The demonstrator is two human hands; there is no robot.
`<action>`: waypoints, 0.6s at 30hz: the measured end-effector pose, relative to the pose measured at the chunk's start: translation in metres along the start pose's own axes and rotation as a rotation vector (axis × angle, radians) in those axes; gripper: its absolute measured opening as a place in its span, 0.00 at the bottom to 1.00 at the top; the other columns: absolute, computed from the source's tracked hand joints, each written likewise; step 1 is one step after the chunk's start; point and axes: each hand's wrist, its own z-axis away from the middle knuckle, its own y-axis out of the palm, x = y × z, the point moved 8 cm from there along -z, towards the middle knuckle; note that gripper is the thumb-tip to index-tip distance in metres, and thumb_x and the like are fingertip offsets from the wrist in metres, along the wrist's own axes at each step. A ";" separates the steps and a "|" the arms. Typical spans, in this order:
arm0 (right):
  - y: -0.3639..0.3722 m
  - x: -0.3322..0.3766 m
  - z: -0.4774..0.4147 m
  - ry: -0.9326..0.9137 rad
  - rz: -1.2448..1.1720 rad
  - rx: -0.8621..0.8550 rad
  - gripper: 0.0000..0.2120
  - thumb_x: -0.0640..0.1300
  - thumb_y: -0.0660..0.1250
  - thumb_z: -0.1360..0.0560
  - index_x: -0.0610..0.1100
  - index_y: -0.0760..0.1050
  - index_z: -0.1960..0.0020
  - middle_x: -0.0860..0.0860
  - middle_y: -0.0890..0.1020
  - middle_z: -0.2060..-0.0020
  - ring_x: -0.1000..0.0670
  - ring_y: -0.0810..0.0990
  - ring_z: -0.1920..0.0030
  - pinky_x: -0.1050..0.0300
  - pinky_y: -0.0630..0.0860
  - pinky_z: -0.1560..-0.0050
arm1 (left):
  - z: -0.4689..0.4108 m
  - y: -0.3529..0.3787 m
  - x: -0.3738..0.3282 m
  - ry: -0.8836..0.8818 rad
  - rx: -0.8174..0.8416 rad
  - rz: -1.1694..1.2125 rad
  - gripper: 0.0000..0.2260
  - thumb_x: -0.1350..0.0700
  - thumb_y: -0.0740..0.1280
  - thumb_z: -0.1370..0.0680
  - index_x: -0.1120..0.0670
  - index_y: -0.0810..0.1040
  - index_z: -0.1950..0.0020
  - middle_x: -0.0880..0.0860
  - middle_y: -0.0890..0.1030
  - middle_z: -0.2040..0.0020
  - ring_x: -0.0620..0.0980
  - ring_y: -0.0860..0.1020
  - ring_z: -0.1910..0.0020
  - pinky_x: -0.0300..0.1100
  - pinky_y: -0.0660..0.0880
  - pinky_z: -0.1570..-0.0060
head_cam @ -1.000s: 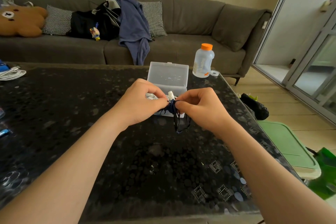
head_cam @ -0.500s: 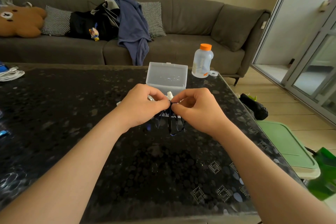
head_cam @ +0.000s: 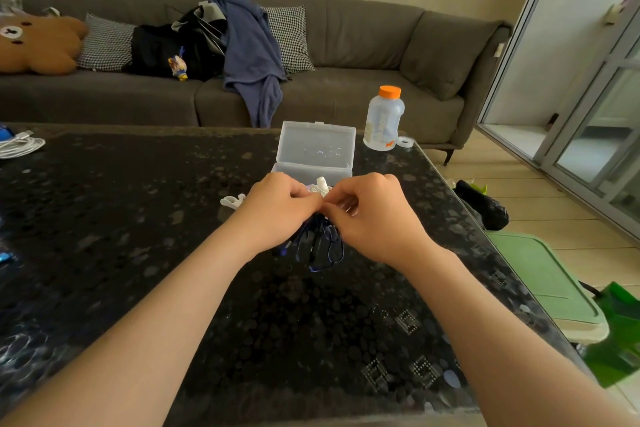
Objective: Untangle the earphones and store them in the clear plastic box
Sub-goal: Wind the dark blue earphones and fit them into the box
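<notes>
We see left grip (head_cam: 277,206) pinching the dark earphones (head_cam: 320,244), tangle hanging just below both grips over the counter (head_cam: 138,236). Clear plastic box (head_cam: 317,149) stands open just behind them. Right grip (head_cam: 375,215) pinches the same tangle, fingertips meeting the left's.

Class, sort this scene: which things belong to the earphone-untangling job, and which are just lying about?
Job: dark tangled earphones, pinched by left hand and right hand; open clear plastic box.
Lying about: orange-capped bottle, coiled white cable, bear cushion, blue garment on the sofa.
</notes>
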 end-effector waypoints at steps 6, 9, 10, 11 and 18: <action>-0.010 0.009 0.001 -0.038 0.022 -0.147 0.03 0.43 0.74 0.24 0.47 0.86 0.57 0.57 0.86 0.63 0.56 0.83 0.62 0.56 0.84 0.54 | 0.002 0.000 0.000 -0.034 0.022 0.059 0.19 0.49 0.65 0.16 0.57 0.84 0.63 0.53 0.86 0.64 0.54 0.85 0.56 0.52 0.80 0.44; -0.017 -0.001 -0.001 0.059 -0.041 -0.204 0.05 0.42 0.74 0.25 0.46 0.85 0.59 0.58 0.84 0.66 0.55 0.83 0.64 0.53 0.83 0.53 | 0.005 0.004 0.004 -0.075 0.099 0.021 0.19 0.50 0.62 0.14 0.57 0.82 0.60 0.53 0.86 0.62 0.53 0.85 0.55 0.50 0.79 0.47; -0.020 -0.006 -0.002 0.103 -0.074 -0.216 0.05 0.42 0.74 0.24 0.46 0.85 0.59 0.58 0.84 0.66 0.55 0.83 0.64 0.54 0.83 0.55 | 0.006 0.003 0.006 -0.094 0.109 0.007 0.19 0.50 0.61 0.14 0.57 0.81 0.59 0.54 0.86 0.61 0.52 0.84 0.56 0.47 0.77 0.51; -0.023 -0.011 -0.002 0.152 -0.126 -0.225 0.05 0.42 0.74 0.24 0.46 0.85 0.58 0.57 0.85 0.66 0.55 0.83 0.64 0.55 0.83 0.57 | 0.007 0.002 0.008 -0.110 0.114 0.003 0.18 0.51 0.61 0.14 0.57 0.80 0.59 0.55 0.86 0.60 0.51 0.84 0.57 0.45 0.75 0.53; -0.003 -0.036 -0.001 0.533 -0.860 -0.293 0.05 0.38 0.67 0.22 0.38 0.81 0.51 0.41 0.86 0.54 0.51 0.82 0.56 0.55 0.80 0.53 | 0.007 0.010 0.016 -0.213 0.181 0.184 0.13 0.52 0.61 0.13 0.58 0.80 0.50 0.58 0.85 0.55 0.55 0.87 0.58 0.56 0.86 0.48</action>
